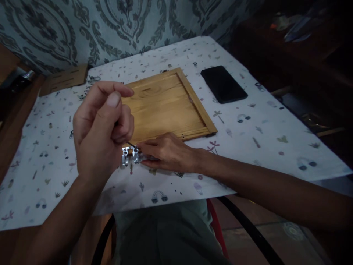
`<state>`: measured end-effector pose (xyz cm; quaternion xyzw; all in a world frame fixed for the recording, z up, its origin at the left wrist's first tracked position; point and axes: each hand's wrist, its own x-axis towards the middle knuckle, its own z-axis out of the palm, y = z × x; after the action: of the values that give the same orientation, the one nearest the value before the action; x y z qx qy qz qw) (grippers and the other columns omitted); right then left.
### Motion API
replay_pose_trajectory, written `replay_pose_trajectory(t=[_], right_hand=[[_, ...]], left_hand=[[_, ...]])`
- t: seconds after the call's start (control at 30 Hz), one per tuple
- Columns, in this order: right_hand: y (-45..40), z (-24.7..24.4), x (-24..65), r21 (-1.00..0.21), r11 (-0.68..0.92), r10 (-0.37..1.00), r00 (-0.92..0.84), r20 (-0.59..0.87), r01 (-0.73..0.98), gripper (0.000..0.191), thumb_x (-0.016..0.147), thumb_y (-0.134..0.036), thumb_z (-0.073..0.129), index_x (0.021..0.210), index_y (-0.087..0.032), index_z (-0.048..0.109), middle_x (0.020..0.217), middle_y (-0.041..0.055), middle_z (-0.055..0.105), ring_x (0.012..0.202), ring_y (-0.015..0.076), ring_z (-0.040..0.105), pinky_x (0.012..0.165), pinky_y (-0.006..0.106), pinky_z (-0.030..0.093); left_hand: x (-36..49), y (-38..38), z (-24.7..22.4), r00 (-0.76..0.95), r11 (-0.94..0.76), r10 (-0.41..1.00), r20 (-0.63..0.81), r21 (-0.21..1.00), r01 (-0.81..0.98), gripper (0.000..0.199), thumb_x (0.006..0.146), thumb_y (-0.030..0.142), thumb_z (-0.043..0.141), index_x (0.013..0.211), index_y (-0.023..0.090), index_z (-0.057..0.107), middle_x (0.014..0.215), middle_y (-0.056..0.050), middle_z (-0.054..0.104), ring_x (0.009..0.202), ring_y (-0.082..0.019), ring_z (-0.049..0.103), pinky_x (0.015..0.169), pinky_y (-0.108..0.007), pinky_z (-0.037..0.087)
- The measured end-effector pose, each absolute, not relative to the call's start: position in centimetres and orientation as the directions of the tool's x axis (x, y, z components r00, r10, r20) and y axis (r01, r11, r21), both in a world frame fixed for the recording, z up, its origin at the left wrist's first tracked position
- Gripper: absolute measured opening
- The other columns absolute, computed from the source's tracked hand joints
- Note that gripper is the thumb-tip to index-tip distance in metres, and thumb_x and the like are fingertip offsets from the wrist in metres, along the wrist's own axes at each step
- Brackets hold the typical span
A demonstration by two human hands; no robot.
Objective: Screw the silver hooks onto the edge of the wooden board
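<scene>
My left hand [103, 123] is raised in front of the wooden panel [162, 106], its fingers curled in and the thumb pressed near the bent index finger. What it holds, if anything, is mostly hidden; a thin dark rod [131, 144] shows just below it, pointing at the metal hardware. My right hand [169, 152] rests at the panel's near edge, with thumb and fingertips closed around the right side of a shiny metal hinge [129, 155]. The hinge sits against that edge, its two silvery arms hanging towards me. The framed panel lies flat, its left part hidden behind my left hand.
A black phone [224, 84] lies right of the panel on the patterned white tablecloth [259, 147]. Flat brown cardboard [64, 78] is at the back left, with small metal pieces [93, 79] beside it. A patterned curtain or wall covering [124, 25] borders the table's far side.
</scene>
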<state>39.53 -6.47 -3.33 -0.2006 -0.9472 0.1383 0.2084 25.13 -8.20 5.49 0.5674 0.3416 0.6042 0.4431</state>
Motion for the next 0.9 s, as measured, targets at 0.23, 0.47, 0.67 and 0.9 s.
replay_pose_trajectory(t=[0.23,0.47,0.67,0.9], right_hand=[[-6.5,-3.3,39.5,-0.344,0.881,0.441,-0.829,0.344,0.326,0.021,0.093,-0.033,0.055,0.1,-0.014,0.062,0.087,0.0028,0.068,0.066,0.0134,0.054,0.055,0.028,0.028],[-6.5,-3.3,39.6,-0.368,0.872,0.446,-0.832,0.33,0.321,0.021,0.093,-0.034,0.057,0.098,-0.015,0.061,0.086,0.0023,0.068,0.066,0.0132,0.055,0.055,0.028,0.029],[-6.5,-3.3,39.6,-0.342,0.877,0.447,-0.831,0.33,0.336,0.021,0.092,-0.034,0.057,0.101,-0.015,0.062,0.088,0.0022,0.068,0.065,0.0132,0.054,0.054,0.028,0.026],[-6.5,-3.3,39.5,-0.352,0.877,0.442,-0.836,0.326,0.327,0.019,0.092,-0.032,0.057,0.098,-0.014,0.062,0.085,0.0013,0.067,0.063,0.0127,0.053,0.054,0.028,0.027]], left_hand=[[23.7,-7.0,5.8,0.302,-0.283,0.895,0.33,0.94,-0.188,0.014,0.088,0.02,0.053,0.087,0.014,0.066,0.043,0.009,0.018,0.031,-0.005,0.014,0.032,-0.022,0.014],[25.0,-8.5,5.6,-0.063,-0.381,0.923,0.379,0.924,-0.028,0.018,0.092,0.026,0.053,0.082,0.019,0.066,0.053,0.001,0.039,0.046,-0.011,0.035,0.043,-0.028,0.026],[25.3,-8.3,5.3,-0.081,-0.421,0.907,0.414,0.899,-0.122,0.025,0.093,0.016,0.045,0.076,0.017,0.063,0.044,0.005,0.025,0.037,-0.007,0.017,0.038,-0.026,0.013],[24.7,-8.0,5.3,0.056,-0.37,0.924,0.379,0.92,-0.127,0.021,0.093,0.028,0.049,0.081,0.019,0.064,0.043,0.006,0.02,0.034,-0.006,0.013,0.036,-0.026,0.01]])
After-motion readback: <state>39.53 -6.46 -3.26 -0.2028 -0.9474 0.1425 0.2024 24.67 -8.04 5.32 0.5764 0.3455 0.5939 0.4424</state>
